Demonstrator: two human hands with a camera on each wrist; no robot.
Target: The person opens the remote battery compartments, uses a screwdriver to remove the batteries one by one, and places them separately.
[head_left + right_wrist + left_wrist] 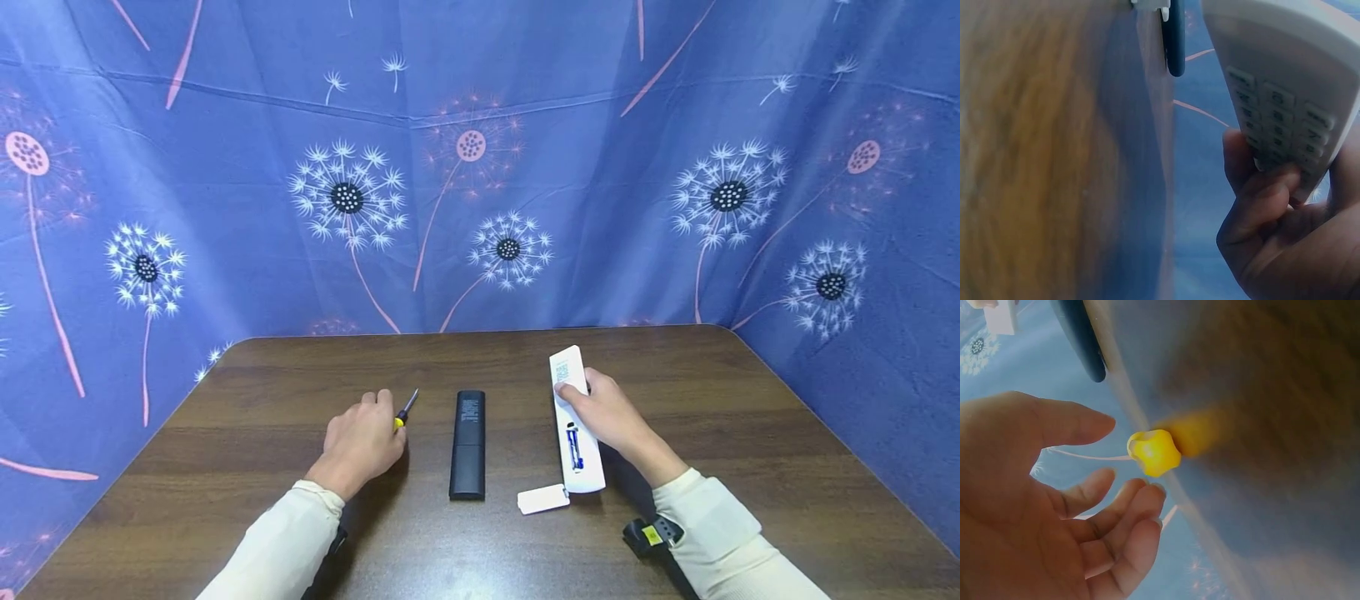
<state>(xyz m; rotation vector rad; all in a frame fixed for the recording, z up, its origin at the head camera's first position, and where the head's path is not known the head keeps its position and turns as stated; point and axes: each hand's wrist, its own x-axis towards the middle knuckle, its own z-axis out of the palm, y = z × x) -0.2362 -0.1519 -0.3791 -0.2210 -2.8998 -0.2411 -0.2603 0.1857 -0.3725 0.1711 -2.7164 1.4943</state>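
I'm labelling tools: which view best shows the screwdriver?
The head view: it shows the screwdriver from its tip to part of its yellow handle; the left hand hides the rest. The left wrist view shows only the handle's end, close up; the right wrist view shows none of it.

Cloth-screened workspace, dandelion-print backdrop (600,183), wood-grain table (750,425)

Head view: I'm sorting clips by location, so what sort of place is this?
Probably a makeshift tabletop recording spot, though the wider room is out of view: a dandelion-print cloth hangs behind a wood-grain table, and a black device sits at the right wrist.
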